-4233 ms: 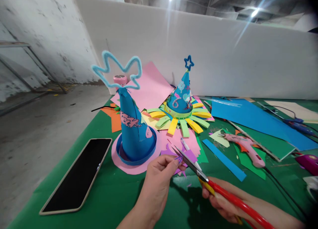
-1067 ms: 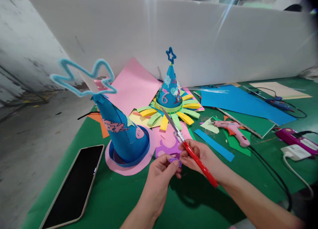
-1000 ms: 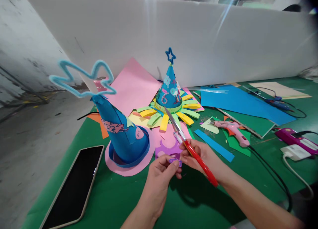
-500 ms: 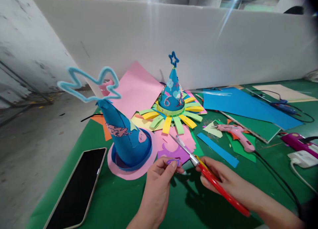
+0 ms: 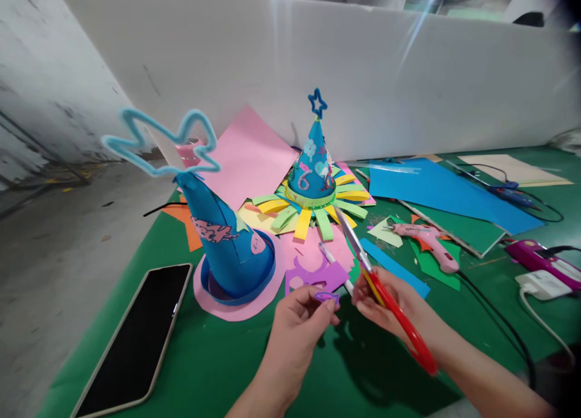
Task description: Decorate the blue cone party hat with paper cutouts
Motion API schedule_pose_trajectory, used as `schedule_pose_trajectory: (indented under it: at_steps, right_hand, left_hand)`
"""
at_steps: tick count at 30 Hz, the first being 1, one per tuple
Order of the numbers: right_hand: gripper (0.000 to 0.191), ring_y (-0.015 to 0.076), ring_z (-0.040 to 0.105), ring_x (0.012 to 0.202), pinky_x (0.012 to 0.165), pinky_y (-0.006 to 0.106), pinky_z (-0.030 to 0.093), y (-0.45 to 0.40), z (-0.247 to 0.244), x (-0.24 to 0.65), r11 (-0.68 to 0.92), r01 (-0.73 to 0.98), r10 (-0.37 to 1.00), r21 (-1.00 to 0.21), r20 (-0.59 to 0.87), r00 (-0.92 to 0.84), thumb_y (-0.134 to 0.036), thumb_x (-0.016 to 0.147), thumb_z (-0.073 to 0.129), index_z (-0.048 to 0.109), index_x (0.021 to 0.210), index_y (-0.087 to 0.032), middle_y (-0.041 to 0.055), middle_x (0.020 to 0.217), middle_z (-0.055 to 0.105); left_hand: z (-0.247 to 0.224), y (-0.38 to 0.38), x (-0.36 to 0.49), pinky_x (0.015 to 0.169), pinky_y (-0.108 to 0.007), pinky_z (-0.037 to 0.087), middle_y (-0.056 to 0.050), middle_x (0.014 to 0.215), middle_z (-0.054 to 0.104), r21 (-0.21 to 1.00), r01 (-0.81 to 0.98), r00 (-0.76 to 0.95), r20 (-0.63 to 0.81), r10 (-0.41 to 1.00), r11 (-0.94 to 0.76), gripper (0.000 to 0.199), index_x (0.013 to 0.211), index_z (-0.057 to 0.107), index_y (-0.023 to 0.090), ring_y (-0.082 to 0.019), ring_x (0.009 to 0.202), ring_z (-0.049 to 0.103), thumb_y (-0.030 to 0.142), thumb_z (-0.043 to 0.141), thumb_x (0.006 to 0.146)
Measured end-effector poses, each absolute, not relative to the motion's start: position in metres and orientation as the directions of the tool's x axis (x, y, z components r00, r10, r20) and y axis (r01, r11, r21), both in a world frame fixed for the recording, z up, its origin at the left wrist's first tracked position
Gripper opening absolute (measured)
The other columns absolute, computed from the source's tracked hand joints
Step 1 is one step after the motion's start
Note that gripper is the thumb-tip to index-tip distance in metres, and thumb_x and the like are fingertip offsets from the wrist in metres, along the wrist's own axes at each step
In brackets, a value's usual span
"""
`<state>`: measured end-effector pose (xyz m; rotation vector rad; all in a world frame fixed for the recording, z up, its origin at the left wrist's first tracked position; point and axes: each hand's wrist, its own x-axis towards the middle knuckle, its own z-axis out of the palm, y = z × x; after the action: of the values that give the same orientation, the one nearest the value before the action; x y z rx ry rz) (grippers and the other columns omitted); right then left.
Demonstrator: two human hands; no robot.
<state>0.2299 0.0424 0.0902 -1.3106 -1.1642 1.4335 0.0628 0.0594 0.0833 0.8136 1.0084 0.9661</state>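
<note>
Between the thumb and fingers of my left hand is a small purple paper cutout with a dark drawn outline. My right hand holds red-handled scissors, their blades closed and pointing up and away, apart from the cutout. Just beyond my hands lies a purple paper scrap with holes cut in it, on pink paper, with a white pen beside it. To the left stands a blue cone hat with a pink brim and a light blue fuzzy wire star on its tip.
A decorated blue cone hat with yellow and green paper loops stands farther back. A phone lies at the left edge of the green table. At right are a pink glue gun with its cord, blue sheets and a white plug.
My right hand has lifted and turned the scissors more upright, away from the cutout. My left hand has shifted slightly right with the cutout. The white pen now shows.
</note>
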Motion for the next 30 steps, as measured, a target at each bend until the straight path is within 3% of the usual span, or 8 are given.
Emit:
schedule_pose_trajectory:
  at_steps: [3,6,15,20,25,30]
  right_hand:
    - [0.028,0.0145,0.055,0.074,0.069,0.028,0.047,0.050,0.093,0.216,-0.168,0.022,0.983,-0.986,-0.169,-0.077,-0.032,0.067,0.072,0.050,0.079,-0.021,0.0006,0.081,0.057]
    - [0.033,0.0143,0.055,0.069,0.065,0.028,0.048,0.054,0.096,0.203,-0.190,-0.030,0.980,-0.981,-0.188,-0.066,-0.030,0.062,0.076,0.048,0.079,-0.022,-0.0024,0.073,0.054]
    - [0.043,0.0142,0.053,0.063,0.060,0.028,0.047,0.065,0.092,0.213,-0.183,-0.027,0.970,-0.983,-0.185,0.156,-0.042,0.055,0.077,0.048,0.079,-0.023,-0.0049,0.064,0.048]
    - [0.041,0.0134,0.053,0.062,0.060,0.027,0.047,0.061,0.090,0.210,-0.186,-0.020,0.979,-0.982,-0.187,0.077,-0.036,0.056,0.078,0.047,0.078,-0.023,-0.0048,0.064,0.049]
    - [0.042,0.0124,0.054,0.057,0.057,0.027,0.046,0.059,0.086,0.197,-0.206,-0.063,0.978,-0.977,-0.207,0.016,-0.034,0.054,0.079,0.045,0.075,-0.022,-0.0063,0.061,0.049]
    - [0.040,0.0115,0.050,0.056,0.055,0.025,0.043,0.064,0.085,0.205,-0.194,-0.054,0.969,-0.979,-0.200,0.146,-0.038,0.056,0.077,0.048,0.078,-0.022,-0.0062,0.063,0.047]
  left_hand:
    - [0.080,0.059,0.065,0.057,-0.023,0.040,-0.001,0.058,0.060,0.908,-0.202,0.255,-0.314,0.915,0.368,0.016,0.063,0.066,0.014,-0.012,0.055,0.052,0.028,0.073,0.061]
    - [0.077,0.060,0.066,0.053,-0.022,0.037,-0.001,0.052,0.058,0.905,-0.197,0.277,-0.317,0.907,0.377,0.021,0.057,0.064,0.013,-0.011,0.051,0.049,0.031,0.075,0.057]
    - [0.077,0.061,0.063,0.057,-0.022,0.038,-0.002,0.059,0.061,0.872,-0.237,0.294,-0.357,0.887,0.429,0.014,0.058,0.061,0.014,-0.010,0.052,0.051,0.024,0.068,0.065]
    - [0.078,0.060,0.066,0.059,-0.021,0.038,0.001,0.066,0.059,0.884,-0.253,0.292,-0.318,0.902,0.393,0.012,0.068,0.060,0.015,-0.009,0.054,0.052,0.025,0.068,0.067]
    - [0.072,0.061,0.065,0.058,-0.021,0.038,0.002,0.059,0.057,0.899,-0.258,0.299,-0.274,0.914,0.354,0.013,0.063,0.056,0.015,-0.009,0.053,0.051,0.022,0.064,0.071]
    - [0.072,0.061,0.063,0.057,-0.021,0.038,0.002,0.058,0.057,0.880,-0.262,0.278,-0.324,0.904,0.396,0.013,0.063,0.055,0.015,-0.009,0.052,0.052,0.021,0.065,0.070]
